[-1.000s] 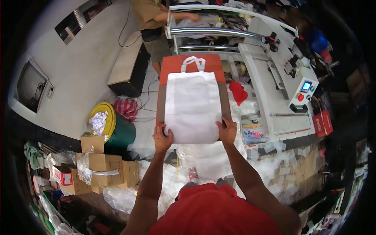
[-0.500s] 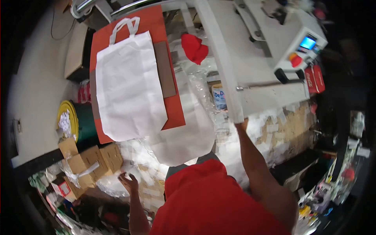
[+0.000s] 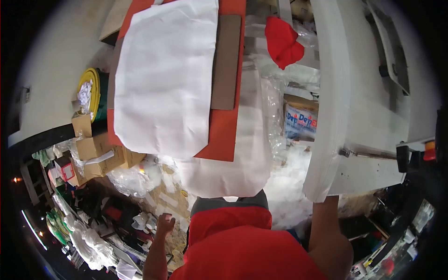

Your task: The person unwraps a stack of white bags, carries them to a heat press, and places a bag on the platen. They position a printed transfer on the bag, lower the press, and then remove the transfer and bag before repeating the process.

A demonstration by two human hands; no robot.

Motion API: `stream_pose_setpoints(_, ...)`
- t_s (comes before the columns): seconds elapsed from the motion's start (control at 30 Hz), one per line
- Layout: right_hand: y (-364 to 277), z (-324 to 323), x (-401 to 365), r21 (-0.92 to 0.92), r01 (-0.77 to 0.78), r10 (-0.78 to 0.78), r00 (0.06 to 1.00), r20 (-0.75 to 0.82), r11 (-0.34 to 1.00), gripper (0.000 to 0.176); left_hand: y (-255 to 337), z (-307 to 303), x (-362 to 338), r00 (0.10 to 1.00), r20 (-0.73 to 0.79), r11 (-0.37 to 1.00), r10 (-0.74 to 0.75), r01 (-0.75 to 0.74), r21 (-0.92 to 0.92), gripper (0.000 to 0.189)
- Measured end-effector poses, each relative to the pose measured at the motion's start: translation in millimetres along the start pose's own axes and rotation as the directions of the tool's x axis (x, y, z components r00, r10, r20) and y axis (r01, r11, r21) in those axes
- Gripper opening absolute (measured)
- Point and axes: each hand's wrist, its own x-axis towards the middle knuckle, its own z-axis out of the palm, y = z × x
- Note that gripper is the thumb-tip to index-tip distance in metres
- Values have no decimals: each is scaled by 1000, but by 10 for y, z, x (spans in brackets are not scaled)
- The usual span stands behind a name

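Cluttered workshop floor: one green bin with yellow rim, one red cloth. One white fabric bag, flat, faintly creased, atop one orange-red board. Left hand: loosely curled, apparently empty, open space around. Right hand: at white machine frame's near end; fingers hidden, grip indeterminable.

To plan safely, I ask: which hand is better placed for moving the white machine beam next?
Right, probably: the right arm reaches the near end of the white beam, its hand hidden there. The left hand is well away from it.
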Motion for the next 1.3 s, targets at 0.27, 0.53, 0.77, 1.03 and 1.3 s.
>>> stream_pose_setpoints(0.27,37,-1135,-1351,35,601,-592,795,-134,799,37,701,-464,502,978,-96,971,184,-197,-139,29)
stream_pose_setpoints(0.53,-2640,-3441,-3503,484,541,-726,495,477,688,8,1952,-1933,572,847,-36,818,531,-523,-240,23)
stream_pose_setpoints(0.77,-4138,-2401,-3320,971,113,-579,814,31,211,10,2710,-3289,832,568,-444,477,693,-823,-308,13)
stream_pose_setpoints(1.03,-5571,-2481,-4442,962,205,-873,484,58,177,10,2929,-3674,1344,441,-708,347,552,-893,-286,19)
stream_pose_setpoints(1.3,-5310,-1610,-3081,892,195,-489,872,32,407,20,3035,-3560,1844,393,-815,296,425,-912,-286,24)
